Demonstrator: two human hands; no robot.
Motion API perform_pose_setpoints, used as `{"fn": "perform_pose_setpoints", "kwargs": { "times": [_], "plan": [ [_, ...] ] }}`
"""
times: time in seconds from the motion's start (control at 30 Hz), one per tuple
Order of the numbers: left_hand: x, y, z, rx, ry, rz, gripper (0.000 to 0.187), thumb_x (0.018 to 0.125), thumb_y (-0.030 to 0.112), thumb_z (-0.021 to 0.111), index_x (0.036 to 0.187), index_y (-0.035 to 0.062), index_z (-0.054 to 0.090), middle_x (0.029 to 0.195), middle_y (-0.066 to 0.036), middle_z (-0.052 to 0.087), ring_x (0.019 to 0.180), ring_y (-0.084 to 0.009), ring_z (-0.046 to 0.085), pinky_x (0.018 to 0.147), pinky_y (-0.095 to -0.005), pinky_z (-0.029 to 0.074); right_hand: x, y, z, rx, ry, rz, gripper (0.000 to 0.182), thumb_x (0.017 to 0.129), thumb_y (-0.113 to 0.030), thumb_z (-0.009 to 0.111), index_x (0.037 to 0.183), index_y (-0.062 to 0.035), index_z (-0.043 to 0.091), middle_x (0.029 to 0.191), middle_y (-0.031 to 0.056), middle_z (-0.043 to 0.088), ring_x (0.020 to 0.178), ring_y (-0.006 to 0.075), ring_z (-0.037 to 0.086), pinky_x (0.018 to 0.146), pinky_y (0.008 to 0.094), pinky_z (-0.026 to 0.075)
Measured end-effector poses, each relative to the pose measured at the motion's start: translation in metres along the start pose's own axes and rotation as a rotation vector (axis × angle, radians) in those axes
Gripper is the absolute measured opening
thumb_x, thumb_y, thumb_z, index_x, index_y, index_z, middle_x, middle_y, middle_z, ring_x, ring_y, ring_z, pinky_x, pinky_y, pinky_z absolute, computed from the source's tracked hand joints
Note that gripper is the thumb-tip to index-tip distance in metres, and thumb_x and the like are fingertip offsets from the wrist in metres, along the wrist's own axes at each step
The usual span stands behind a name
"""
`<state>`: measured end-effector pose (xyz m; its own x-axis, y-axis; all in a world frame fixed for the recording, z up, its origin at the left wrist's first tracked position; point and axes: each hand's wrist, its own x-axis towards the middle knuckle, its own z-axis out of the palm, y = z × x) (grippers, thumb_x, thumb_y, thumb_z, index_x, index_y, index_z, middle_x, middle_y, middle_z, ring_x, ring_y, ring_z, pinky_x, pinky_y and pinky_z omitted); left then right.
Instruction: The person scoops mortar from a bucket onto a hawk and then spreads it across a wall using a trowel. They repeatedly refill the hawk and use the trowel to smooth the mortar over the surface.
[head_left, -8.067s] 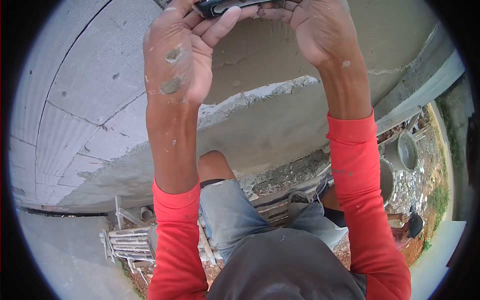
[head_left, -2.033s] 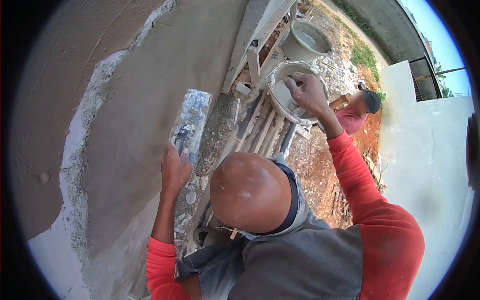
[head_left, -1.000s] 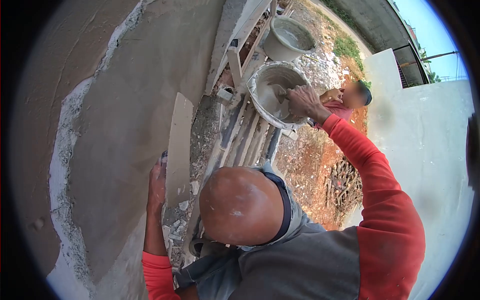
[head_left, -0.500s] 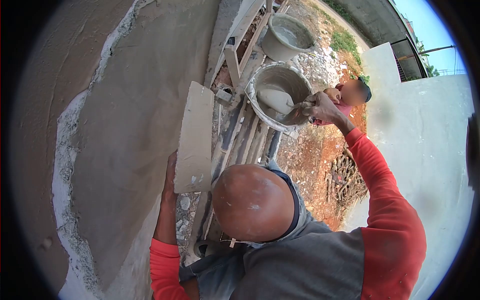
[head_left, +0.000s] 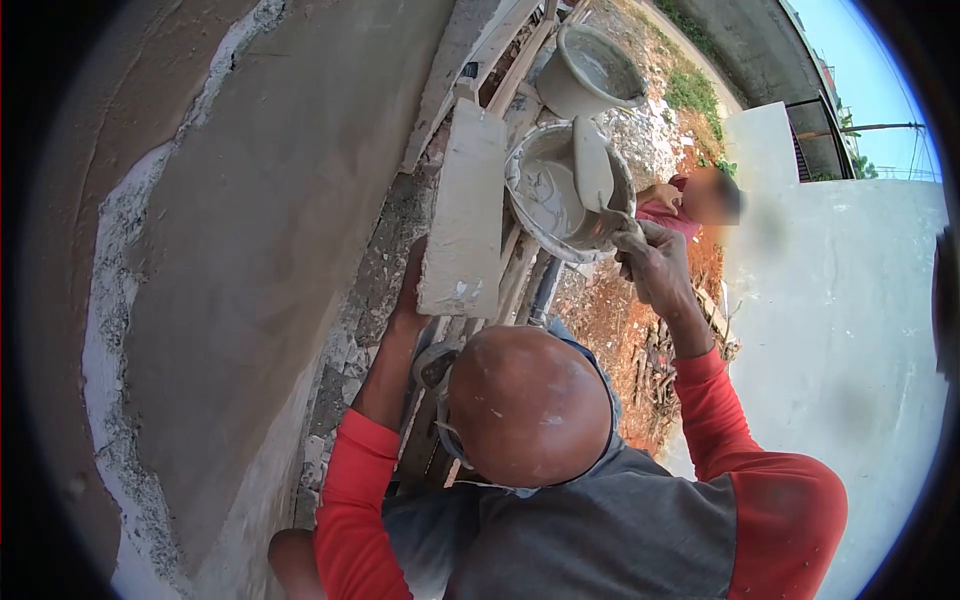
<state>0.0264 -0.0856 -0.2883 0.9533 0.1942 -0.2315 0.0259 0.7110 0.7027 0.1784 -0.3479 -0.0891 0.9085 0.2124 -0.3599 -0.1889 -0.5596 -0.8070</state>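
Note:
My left hand [head_left: 411, 285] holds a long flat board [head_left: 466, 215] smeared with grey mortar near its lower end, with the fingers mostly hidden behind it. My right hand [head_left: 655, 265] is closed round the handle of a trowel [head_left: 592, 165]. The trowel's mortar-coated blade is raised over the round bucket [head_left: 516, 180], across its opening. Wet grey mortar [head_left: 548, 195] lies inside that bucket. The board stands just left of the bucket, beside the plastered wall [head_left: 270, 200].
A second bucket [head_left: 565, 90] stands beyond the first. A co-worker [head_left: 670, 205] in a red top is past the buckets. Wooden planks [head_left: 520, 270] run beneath them. A pale wall [head_left: 820, 300] rises at the right, with sticks [head_left: 655, 370] on the soil nearby.
The board has moved up and right, closer to the bucket, with my left hand. My right hand has shifted slightly down, and the trowel blade has risen from inside the bucket.

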Motion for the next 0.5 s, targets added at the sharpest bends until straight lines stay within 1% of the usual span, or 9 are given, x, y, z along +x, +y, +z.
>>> {"fn": "perform_pose_setpoints", "kwargs": {
  "times": [0.03, 0.13, 0.17, 0.2, 0.27, 0.3, 0.4, 0.43, 0.5],
  "plan": [
    [0.005, 0.000, 0.004, 0.030, -0.054, 0.048, 0.048, 0.105, 0.040, 0.055, 0.134, 0.0033, 0.064, 0.120, -0.007, 0.070, 0.109, -0.0144, 0.067, 0.094, -0.0347, 0.056, -0.006, -0.011, 0.006, 0.025, -0.007, -0.009, 0.016, 0.095, -0.018, 0.072, 0.090, -0.0025, 0.072, 0.074, 0.0036, 0.066, 0.056, 0.0099, 0.057, 0.053, 0.0248, 0.047],
    [0.020, -0.019, 0.011, 0.019, -0.082, 0.137, 0.046, 0.103, 0.032, 0.062, 0.137, 0.0014, 0.059, 0.123, -0.004, 0.067, 0.109, -0.0106, 0.063, 0.091, -0.0320, 0.057, -0.020, -0.040, 0.029, 0.155, -0.136, 0.011, 0.019, 0.098, -0.019, 0.067, 0.091, -0.0010, 0.071, 0.073, 0.0039, 0.066, 0.056, 0.0100, 0.059, 0.053, 0.0247, 0.046],
    [0.024, -0.029, 0.009, 0.033, -0.050, 0.162, 0.047, 0.103, 0.032, 0.062, 0.139, 0.0014, 0.057, 0.124, -0.004, 0.066, 0.109, -0.0104, 0.063, 0.090, -0.0316, 0.057, -0.019, -0.038, 0.038, 0.309, -0.228, 0.048, 0.019, 0.098, -0.019, 0.067, 0.092, -0.0012, 0.069, 0.075, 0.0085, 0.068, 0.055, 0.0135, 0.062, 0.052, 0.0257, 0.049],
    [0.026, -0.037, 0.008, 0.050, -0.017, 0.186, 0.048, 0.103, 0.032, 0.062, 0.140, 0.0014, 0.056, 0.125, -0.003, 0.065, 0.109, -0.0102, 0.063, 0.089, -0.0313, 0.057, -0.019, -0.037, 0.047, 0.407, -0.307, 0.100, 0.020, 0.099, -0.020, 0.066, 0.095, -0.0009, 0.069, 0.075, 0.0095, 0.068, 0.054, 0.0141, 0.061, 0.051, 0.0262, 0.050],
    [0.025, -0.045, 0.007, -0.076, 0.010, 0.141, 0.047, 0.104, 0.030, 0.062, 0.141, 0.0024, 0.054, 0.126, -0.003, 0.064, 0.111, -0.0111, 0.062, 0.090, -0.0314, 0.057, -0.019, -0.036, 0.068, 0.602, -0.471, 0.211, 0.022, 0.101, -0.023, 0.065, 0.101, -0.0003, 0.067, 0.076, 0.0114, 0.068, 0.053, 0.0153, 0.061, 0.050, 0.0272, 0.051],
    [0.024, -0.045, 0.004, -0.140, 0.029, 0.121, 0.047, 0.104, 0.029, 0.062, 0.142, 0.0028, 0.053, 0.126, -0.003, 0.063, 0.112, -0.0115, 0.062, 0.091, -0.0315, 0.057, -0.021, -0.042, 0.077, 0.757, -0.525, 0.404, 0.030, 0.104, -0.027, 0.059, 0.107, 0.0020, 0.064, 0.079, 0.0138, 0.066, 0.051, 0.0173, 0.060, 0.046, 0.0295, 0.053],
    [0.021, -0.041, -0.003, -0.239, -0.024, 0.031, 0.044, 0.105, 0.025, 0.060, 0.143, 0.0049, 0.052, 0.128, -0.004, 0.062, 0.116, -0.0141, 0.061, 0.099, -0.0335, 0.055, -0.023, -0.041, 0.084, 0.922, -0.685, 0.480, 0.034, 0.106, -0.029, 0.054, 0.108, 0.0036, 0.061, 0.081, 0.0151, 0.065, 0.050, 0.0179, 0.059, 0.043, 0.0300, 0.052],
    [0.021, -0.039, -0.005, -0.202, -0.057, 0.031, 0.045, 0.106, 0.025, 0.059, 0.145, 0.0055, 0.050, 0.131, -0.005, 0.061, 0.119, -0.0149, 0.060, 0.102, -0.0344, 0.054, -0.024, -0.039, 0.084, 0.938, -0.738, 0.457, 0.037, 0.107, -0.031, 0.053, 0.107, 0.0051, 0.061, 0.084, 0.0172, 0.065, 0.048, 0.0189, 0.058, 0.042, 0.0299, 0.051],
    [0.025, -0.041, -0.007, -0.170, -0.079, 0.036, 0.045, 0.106, 0.025, 0.059, 0.146, 0.0054, 0.050, 0.132, -0.006, 0.061, 0.120, -0.0151, 0.060, 0.101, -0.0344, 0.054, -0.026, -0.033, 0.088, 0.955, -0.770, 0.542, 0.039, 0.107, -0.032, 0.053, 0.110, 0.0058, 0.060, 0.082, 0.0178, 0.065, 0.048, 0.0195, 0.057, 0.043, 0.0296, 0.051]
  ]
}}
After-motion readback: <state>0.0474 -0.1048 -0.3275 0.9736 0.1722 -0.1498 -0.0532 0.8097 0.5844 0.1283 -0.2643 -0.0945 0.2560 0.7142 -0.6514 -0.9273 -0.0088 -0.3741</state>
